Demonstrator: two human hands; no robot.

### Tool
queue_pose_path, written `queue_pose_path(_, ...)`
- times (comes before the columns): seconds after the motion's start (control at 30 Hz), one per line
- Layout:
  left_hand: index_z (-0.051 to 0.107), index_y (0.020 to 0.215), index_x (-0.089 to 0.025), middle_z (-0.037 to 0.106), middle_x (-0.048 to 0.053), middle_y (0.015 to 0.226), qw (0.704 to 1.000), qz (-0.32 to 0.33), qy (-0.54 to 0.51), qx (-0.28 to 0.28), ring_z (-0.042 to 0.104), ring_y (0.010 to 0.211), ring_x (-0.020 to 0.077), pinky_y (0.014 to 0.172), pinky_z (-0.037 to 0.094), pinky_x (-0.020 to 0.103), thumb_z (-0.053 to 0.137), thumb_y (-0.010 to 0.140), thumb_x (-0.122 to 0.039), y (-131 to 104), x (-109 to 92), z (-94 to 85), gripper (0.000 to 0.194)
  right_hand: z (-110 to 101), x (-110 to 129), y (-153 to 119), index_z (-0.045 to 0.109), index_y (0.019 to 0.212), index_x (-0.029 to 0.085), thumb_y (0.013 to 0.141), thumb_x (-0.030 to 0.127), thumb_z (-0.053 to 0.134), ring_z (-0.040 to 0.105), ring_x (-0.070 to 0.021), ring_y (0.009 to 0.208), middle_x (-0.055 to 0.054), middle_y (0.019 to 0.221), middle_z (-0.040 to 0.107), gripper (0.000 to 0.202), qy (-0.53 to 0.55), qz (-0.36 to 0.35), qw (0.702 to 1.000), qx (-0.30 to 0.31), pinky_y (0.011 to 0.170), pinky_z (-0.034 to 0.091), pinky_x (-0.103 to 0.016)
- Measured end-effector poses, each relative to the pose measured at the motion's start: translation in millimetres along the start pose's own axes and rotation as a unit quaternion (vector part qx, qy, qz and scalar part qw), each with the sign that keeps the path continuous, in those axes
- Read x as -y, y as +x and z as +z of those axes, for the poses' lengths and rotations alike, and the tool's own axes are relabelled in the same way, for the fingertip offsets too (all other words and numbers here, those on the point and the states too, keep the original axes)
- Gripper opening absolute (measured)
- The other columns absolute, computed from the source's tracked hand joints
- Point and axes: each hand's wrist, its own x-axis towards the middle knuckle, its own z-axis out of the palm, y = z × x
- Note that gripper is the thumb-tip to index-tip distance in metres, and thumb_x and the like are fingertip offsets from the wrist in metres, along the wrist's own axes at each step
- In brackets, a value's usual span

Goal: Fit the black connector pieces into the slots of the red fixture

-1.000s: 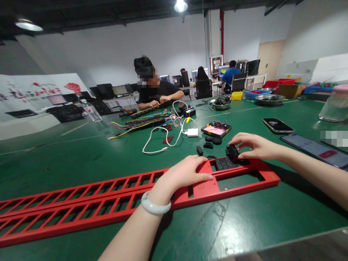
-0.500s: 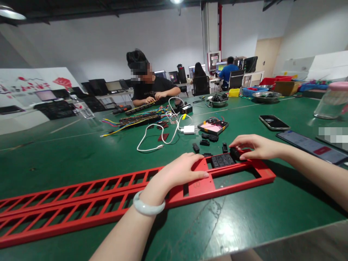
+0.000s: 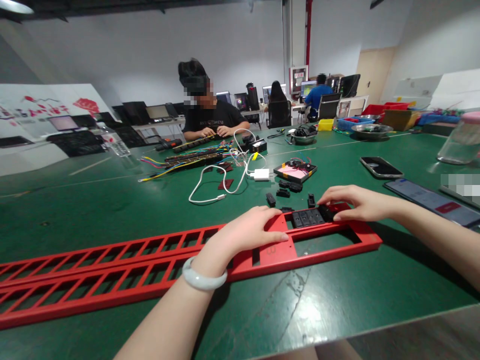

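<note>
A long red frame (image 3: 275, 252) with slanted slots lies across the green table. My left hand (image 3: 255, 227) rests on its solid plate, fingers spread, thumb along the near side. Several black plastic modules (image 3: 307, 218) sit side by side in the far opening at the frame's right end. At the right of that row, my right hand (image 3: 347, 202) grips a black module (image 3: 326, 214) between thumb and fingers, partly hidden by them. Loose black plastic pieces (image 3: 270, 199) lie just beyond the frame.
Past the loose pieces are a white charger (image 3: 261, 174) with its cable, a shallow black tray (image 3: 295, 171) and a bundle of wires (image 3: 195, 161). Two phones (image 3: 381, 167) lie to the right by a glass jar (image 3: 459, 142). Across the table a person (image 3: 213, 117) handles a dark strip.
The black module in my right hand sits lower, closer in line with the row. My left hand stays on the plate. The camera view has shifted slightly.
</note>
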Motion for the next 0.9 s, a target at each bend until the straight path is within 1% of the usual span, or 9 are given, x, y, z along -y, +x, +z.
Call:
queue_pose_path(0.37,0.042,0.119,-0.022,0.050,0.007,0.111,1.000,0.007,0.009,-0.002,0.047,0.100,0.0215,0.084,0.037,0.029,0.042,0.073,-0.059,1.3,1.4,1.2,0.059,2.1,1.8,0.1,0.054,0.111,0.019,0.071,0.035,0.056,0.052,-0.0206,0.093,-0.008,0.105,0.054,0.043,-0.042,-0.009,0.999,0.000,0.083,0.040,-0.032)
queue_pose_path(0.9,0.041,0.120,-0.023,0.050,0.007,0.113,1.000,0.008,0.013,-0.003,0.046,0.102,0.0214,0.087,0.036,0.030,0.040,0.073,-0.062,2.9,1.5,0.5,0.061,2.1,4.6,0.6,0.056,0.110,0.017,0.071,0.034,0.057,0.053,-0.0199,0.090,-0.008,0.102,0.055,0.042,-0.046,-0.012,0.999,-0.008,0.081,0.041,-0.030)
